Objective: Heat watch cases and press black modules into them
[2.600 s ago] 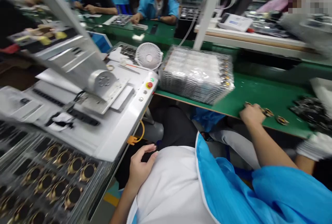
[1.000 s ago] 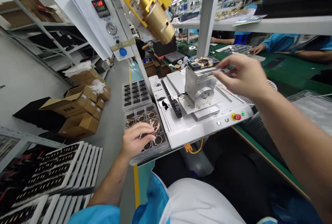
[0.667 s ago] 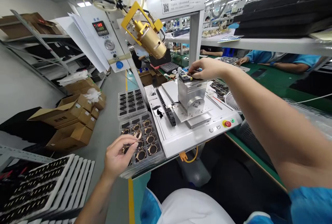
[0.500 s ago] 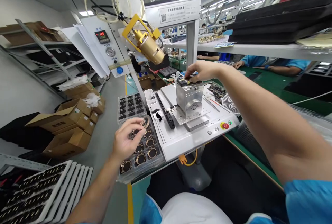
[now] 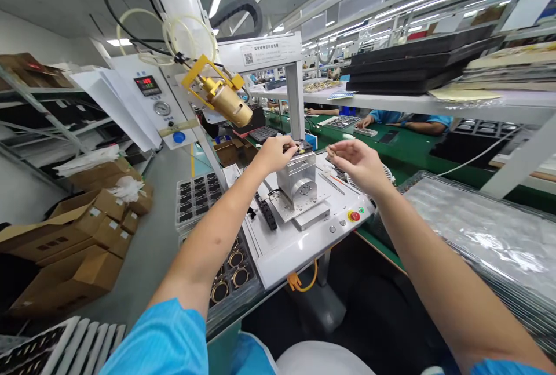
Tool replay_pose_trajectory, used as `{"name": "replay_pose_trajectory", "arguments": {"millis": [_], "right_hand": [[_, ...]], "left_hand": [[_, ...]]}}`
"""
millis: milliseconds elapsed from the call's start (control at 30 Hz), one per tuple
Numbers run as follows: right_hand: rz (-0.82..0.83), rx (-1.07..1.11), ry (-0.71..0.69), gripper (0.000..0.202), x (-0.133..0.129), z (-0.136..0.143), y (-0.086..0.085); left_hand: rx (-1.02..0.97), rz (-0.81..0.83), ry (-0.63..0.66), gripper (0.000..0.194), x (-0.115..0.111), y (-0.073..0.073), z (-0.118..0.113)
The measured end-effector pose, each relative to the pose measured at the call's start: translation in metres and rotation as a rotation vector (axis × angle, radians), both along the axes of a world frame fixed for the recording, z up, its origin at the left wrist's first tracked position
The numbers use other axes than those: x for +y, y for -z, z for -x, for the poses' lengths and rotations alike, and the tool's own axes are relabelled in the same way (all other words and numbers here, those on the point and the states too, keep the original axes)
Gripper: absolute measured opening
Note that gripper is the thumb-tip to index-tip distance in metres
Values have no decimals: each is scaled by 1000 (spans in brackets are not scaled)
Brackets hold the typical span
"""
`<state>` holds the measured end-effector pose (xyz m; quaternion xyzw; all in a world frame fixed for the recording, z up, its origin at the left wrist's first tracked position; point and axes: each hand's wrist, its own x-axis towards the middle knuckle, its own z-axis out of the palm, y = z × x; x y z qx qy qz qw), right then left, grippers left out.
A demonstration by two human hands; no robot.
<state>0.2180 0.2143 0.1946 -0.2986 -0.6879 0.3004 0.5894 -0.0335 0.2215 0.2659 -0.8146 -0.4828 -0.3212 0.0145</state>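
A white machine [image 5: 284, 262] spreads below all the fingers. Its metal block [image 5: 290, 178] stands under the left hand's [image 5: 274, 155] curled fingers; their grip I cannot tell. The right hand's [image 5: 360, 163] fingertips pinch a small part [image 5: 330, 150].

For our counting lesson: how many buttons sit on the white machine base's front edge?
4, left to right: a silver button, a second silver button, a red button, a green button; none looks hidden.

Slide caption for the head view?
Left hand at the top of the metal block, right hand beside it pinching a small part, tilted gold cylinder nearby.
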Motion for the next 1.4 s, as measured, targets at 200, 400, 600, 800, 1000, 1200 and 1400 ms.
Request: {"name": "replay_pose_trajectory", "arguments": {"millis": [200,400,600,800,1000,1200,1400], "right_hand": [[438,78,92,51,-76,-76,102],[701,-81,216,57,-91,-105,172],[735,-471,243,94,-66,-86,188],[700,-771,258,95,-62,-66,196],[664,-857,357,89,-55,-64,194],[640,-637,208,76,-79,-65,192],[492,-243,-164,92,-176,-13,211]], "left_hand": [[101,125,-2,24,-9,0,-2],[266,141,-7,65,-15,7,-4],[255,201,-12,90,-15,7,2],[-113,-20,149,75,-93,56,21],[-338,207,320,34,-206,183,3],[-551,690,119,28,-248,261,-18],[-1167,1007,165,58,-245,289,-36]]}}
